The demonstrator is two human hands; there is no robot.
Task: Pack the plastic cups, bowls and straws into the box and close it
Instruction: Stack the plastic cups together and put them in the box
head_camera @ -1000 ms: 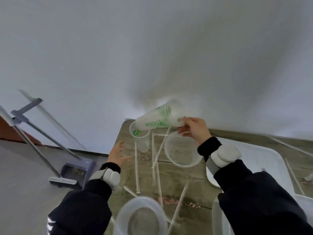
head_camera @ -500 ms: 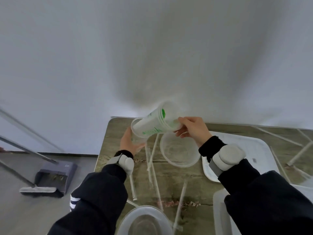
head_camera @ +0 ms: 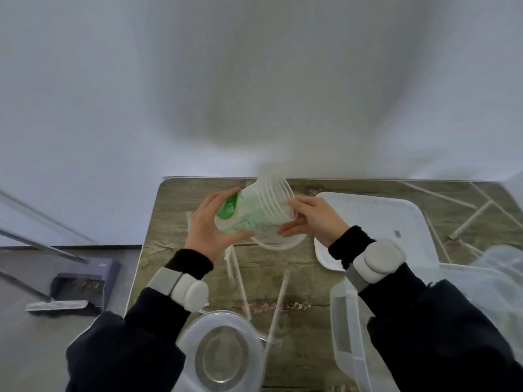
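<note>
A stack of clear plastic cups [head_camera: 254, 207] with green print lies on its side in the air above the table. My left hand [head_camera: 209, 230] grips its base end and my right hand [head_camera: 308, 219] holds its rims. Under them stands a clear bowl [head_camera: 278, 244], mostly hidden. A second clear bowl [head_camera: 222, 355] sits at the near edge. Several straws [head_camera: 278, 304] lie scattered on the wooden table [head_camera: 294, 267]. The clear box [head_camera: 348, 335] is at the near right, with its white lid [head_camera: 376, 219] lying flat beyond it.
More straws [head_camera: 467, 222] lie at the far right of the table. A crumpled clear plastic bag [head_camera: 501, 267] sits at the right edge. On the floor to the left are a dustpan [head_camera: 85, 281] and metal frame legs. A white wall rises behind the table.
My left hand picked up the single cup from the far left of the table and joined it to the stack. Both hands now hold the stack, turned with its rims toward the right.
</note>
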